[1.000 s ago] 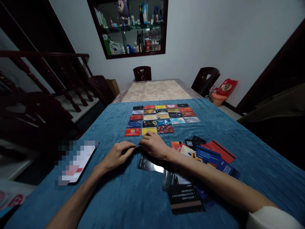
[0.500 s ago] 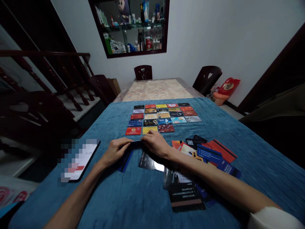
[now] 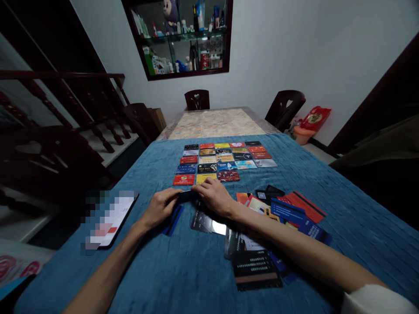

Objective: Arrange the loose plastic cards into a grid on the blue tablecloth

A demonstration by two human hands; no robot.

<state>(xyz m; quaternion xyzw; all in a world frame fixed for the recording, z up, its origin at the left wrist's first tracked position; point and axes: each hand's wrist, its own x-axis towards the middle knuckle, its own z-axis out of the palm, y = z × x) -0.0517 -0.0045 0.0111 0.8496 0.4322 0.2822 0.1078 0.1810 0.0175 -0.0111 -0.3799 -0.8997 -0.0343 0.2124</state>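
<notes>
Both my hands meet over the blue cloth and pinch one dark card between them, held edge-on. My left hand grips its left end, my right hand its right end. A blue card with a dark stripe lies on the cloth just under my left hand. Beyond my hands, several cards lie face up in a neat grid. To the right of my right arm sits a loose pile of cards, with dark cards lying closer to me.
A phone lies at the left edge of the cloth. Beyond the cloth is a patterned tabletop with dark chairs around it. A stair railing stands at the left, and a wall cabinet hangs behind.
A blue striped card has come into view on the cloth under my left hand. Both hands have kept their pinch on the dark card and shifted slightly away from me.
</notes>
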